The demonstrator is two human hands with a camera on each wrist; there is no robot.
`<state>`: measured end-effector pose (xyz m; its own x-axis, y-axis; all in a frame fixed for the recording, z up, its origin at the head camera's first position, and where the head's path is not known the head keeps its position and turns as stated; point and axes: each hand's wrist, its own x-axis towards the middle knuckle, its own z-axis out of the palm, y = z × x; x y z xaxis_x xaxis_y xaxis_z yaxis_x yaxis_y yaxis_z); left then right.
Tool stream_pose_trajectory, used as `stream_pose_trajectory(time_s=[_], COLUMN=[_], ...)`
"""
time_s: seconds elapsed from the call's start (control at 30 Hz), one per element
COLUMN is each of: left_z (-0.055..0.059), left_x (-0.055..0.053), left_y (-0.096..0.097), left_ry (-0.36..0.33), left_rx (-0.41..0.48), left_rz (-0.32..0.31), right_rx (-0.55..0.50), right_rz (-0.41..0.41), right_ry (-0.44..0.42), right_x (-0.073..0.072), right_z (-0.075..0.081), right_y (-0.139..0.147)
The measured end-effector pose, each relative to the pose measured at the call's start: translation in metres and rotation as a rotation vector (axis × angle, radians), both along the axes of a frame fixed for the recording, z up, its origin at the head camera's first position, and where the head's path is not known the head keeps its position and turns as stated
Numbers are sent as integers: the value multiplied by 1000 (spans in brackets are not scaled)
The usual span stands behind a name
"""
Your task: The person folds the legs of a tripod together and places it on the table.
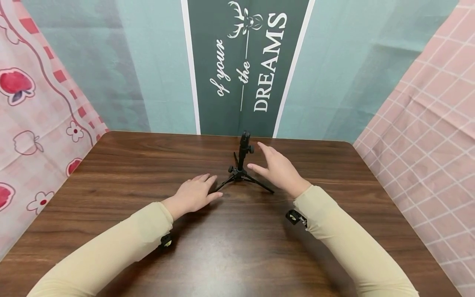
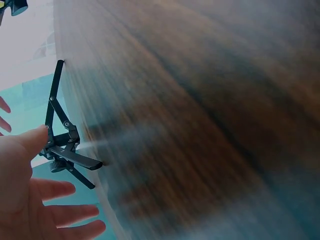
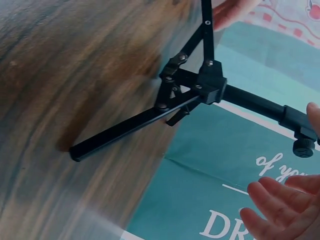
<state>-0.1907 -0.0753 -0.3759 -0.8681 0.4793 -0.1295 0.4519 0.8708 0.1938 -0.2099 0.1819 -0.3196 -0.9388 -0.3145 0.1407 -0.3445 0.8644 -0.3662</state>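
Observation:
A small black tripod stand (image 1: 242,157) stands upright on the table, its legs spread. My left hand (image 1: 193,194) is beside the end of its left leg, fingers extended and thumb apart. In the left wrist view that hand (image 2: 25,200) partly overlaps the folding leg braces (image 2: 62,111). To the right of the upright post, my right hand (image 1: 279,168) has its fingers stretched out and grips nothing. The right wrist view shows this hand (image 3: 285,205) near a round knob (image 3: 303,148) on the post, with a long leg (image 3: 120,129) reaching the tabletop.
The dark wood table (image 1: 222,247) ends at a hanging teal cloth (image 1: 163,74) with white lettering. A fruit-patterned cloth (image 1: 41,123) hangs at the left, a pink checked one (image 1: 423,123) at the right. Small black devices (image 1: 295,217) sit at both wrists.

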Motion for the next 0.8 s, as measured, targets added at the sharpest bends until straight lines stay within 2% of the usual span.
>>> stream_pose_trajectory(time_s=[0.27, 0.5, 0.8], left_z=[-2, -1, -1], left_x=[0, -1, -2], left_y=[1, 2, 3], left_ry=[28, 25, 22], left_rx=[3, 8, 41], left_rz=[-18, -4, -1], right_rx=[-60, -128, -126], right_rz=[-7, -4, 12], right_ry=[45, 73, 116], right_x=[-3, -3, -7], right_z=[13, 26, 36], right_y=[-7, -14, -23])
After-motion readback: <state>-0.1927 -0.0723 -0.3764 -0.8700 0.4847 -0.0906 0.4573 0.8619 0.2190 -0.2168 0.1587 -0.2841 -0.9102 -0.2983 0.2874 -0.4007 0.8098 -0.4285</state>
